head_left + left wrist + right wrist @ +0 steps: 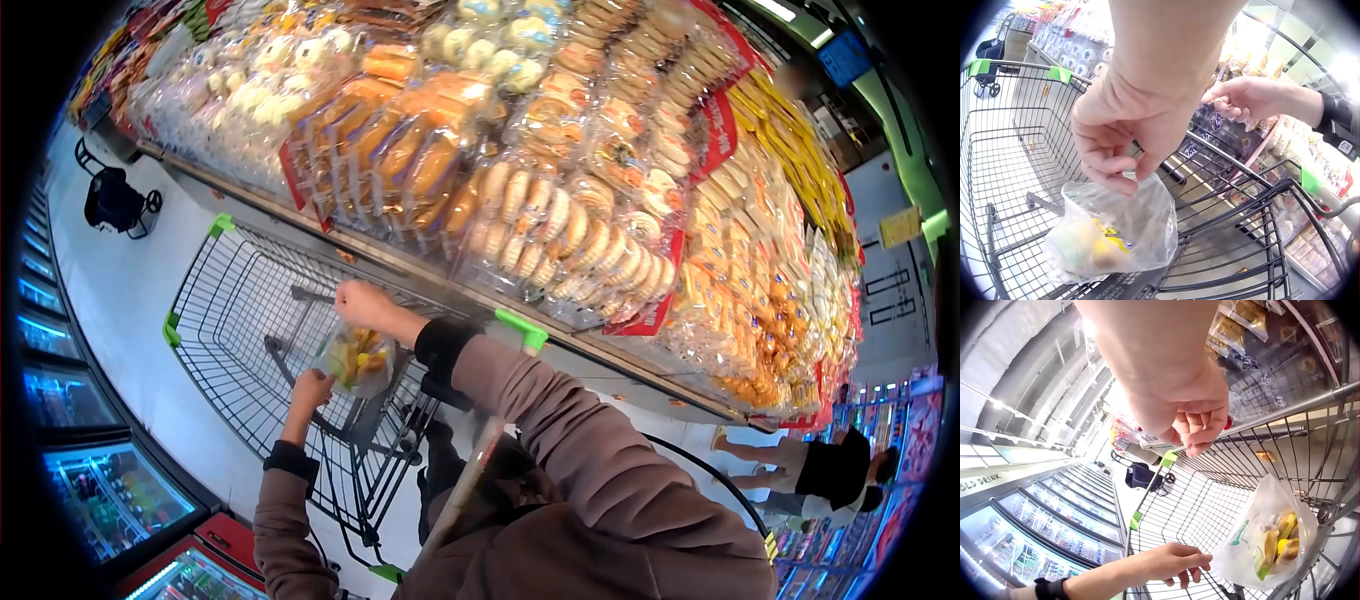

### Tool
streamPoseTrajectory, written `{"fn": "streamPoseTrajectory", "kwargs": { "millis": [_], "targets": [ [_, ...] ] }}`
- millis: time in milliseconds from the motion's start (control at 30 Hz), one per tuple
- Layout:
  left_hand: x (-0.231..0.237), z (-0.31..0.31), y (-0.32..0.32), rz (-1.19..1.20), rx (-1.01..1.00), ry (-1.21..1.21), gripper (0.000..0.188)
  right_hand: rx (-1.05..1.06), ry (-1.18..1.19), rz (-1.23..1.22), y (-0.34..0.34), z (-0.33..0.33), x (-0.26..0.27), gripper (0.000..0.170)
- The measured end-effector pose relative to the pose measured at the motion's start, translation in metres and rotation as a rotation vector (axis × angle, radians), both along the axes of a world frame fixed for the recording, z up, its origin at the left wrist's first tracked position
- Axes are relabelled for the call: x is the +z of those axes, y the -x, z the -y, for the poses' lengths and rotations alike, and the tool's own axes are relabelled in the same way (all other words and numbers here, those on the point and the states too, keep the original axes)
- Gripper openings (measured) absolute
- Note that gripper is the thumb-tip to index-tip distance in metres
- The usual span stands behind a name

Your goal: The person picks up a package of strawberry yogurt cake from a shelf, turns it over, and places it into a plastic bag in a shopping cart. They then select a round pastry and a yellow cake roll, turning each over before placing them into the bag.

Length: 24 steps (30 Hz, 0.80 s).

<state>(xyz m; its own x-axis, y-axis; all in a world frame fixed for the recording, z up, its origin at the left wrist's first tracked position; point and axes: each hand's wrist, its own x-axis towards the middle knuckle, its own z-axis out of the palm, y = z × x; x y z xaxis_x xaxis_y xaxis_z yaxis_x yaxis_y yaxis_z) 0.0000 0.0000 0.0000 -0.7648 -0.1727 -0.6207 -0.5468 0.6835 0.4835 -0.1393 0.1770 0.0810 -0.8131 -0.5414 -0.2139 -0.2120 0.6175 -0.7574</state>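
A clear plastic bag [1154,219] with yellow and brown packaged items in it hangs over the shopping cart [240,290]. The left hand [1129,131] pinches the bag's upper edge between thumb and fingers. In the right wrist view that left hand [1175,562] reaches in from below, thumb tip right at the bag's corner. Above the cart, the right hand [1191,422] is apart from the bag, its fingers curled in and thumb against the index finger. Nothing shows between those fingers. The head view has the right hand [360,303] just above the bag.
A long display of packaged bread and pastries [400,150] runs along the cart's far side. Glass-fronted coolers [110,490] line the left. A dark folding trolley [115,198] stands on the floor ahead. Two people [835,470] are at the right by lit shelves.
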Motion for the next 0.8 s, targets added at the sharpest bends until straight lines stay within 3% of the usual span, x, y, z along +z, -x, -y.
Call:
{"fn": "streamPoseTrajectory", "kwargs": {
  "millis": [67,100,400,467,667,800],
  "targets": [
    [0.001,0.019,0.008,0.027,0.056,-0.066,0.033,-0.026,0.090,-0.052,-0.001,0.010,0.008,0.018],
    [0.003,-0.026,-0.004,0.040,0.065,-0.117,0.032,-0.026,0.061,-0.027,-0.015,-0.039,0.026,0.018],
    [0.060,-0.065,-0.004,-0.106,0.023,-0.130,0.027,-0.047,0.251,-0.106,-0.041,-0.122,0.089,0.016],
    [0.090,-0.092,-0.010,-0.138,0.021,-0.155,0.023,-0.032,0.283,-0.114,-0.049,-0.148,0.096,0.016],
    [0.143,-0.159,-0.043,-0.377,-0.027,-0.238,0.018,-0.048,0.383,-0.100,-0.097,-0.245,0.139,0.015],
    [0.172,-0.216,-0.067,-0.560,-0.057,-0.242,0.014,-0.109,0.611,-0.056,-0.132,-0.301,0.126,0.012]
  ]
}}
